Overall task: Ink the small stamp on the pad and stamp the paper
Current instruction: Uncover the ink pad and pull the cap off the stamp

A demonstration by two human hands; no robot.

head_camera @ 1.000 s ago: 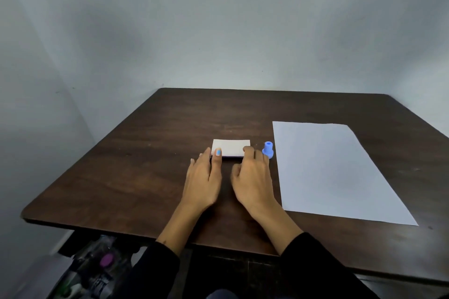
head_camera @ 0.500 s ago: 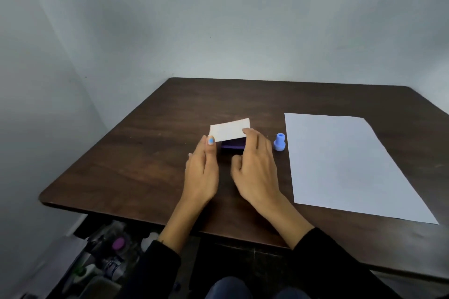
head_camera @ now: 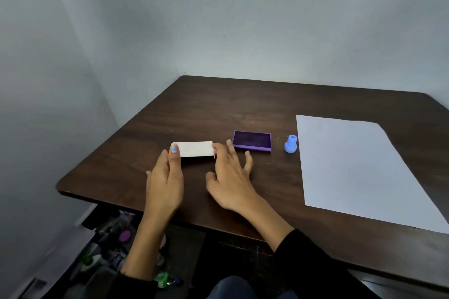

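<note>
The purple ink pad (head_camera: 252, 140) lies uncovered on the dark wooden table (head_camera: 218, 104). Its white lid (head_camera: 195, 148) is just left of it, and I cannot tell whether it rests on the table. My left hand (head_camera: 165, 182) grips the lid's left end. My right hand (head_camera: 230, 177) has its fingers spread, with one fingertip touching the lid's right end and the others near the pad's front left corner. The small blue stamp (head_camera: 290, 144) stands upright between the pad and the white paper (head_camera: 359, 172), untouched.
The paper covers the table's right side and reaches near the front edge. Below the table's front left edge is a clutter of bottles and bags (head_camera: 114, 245). Grey walls close the table in at the back and left.
The white lid came off the ink pad and was carried left by both hands, uncovering the purple pad. The right hand's fingers have spread. The camera view shifted left.
</note>
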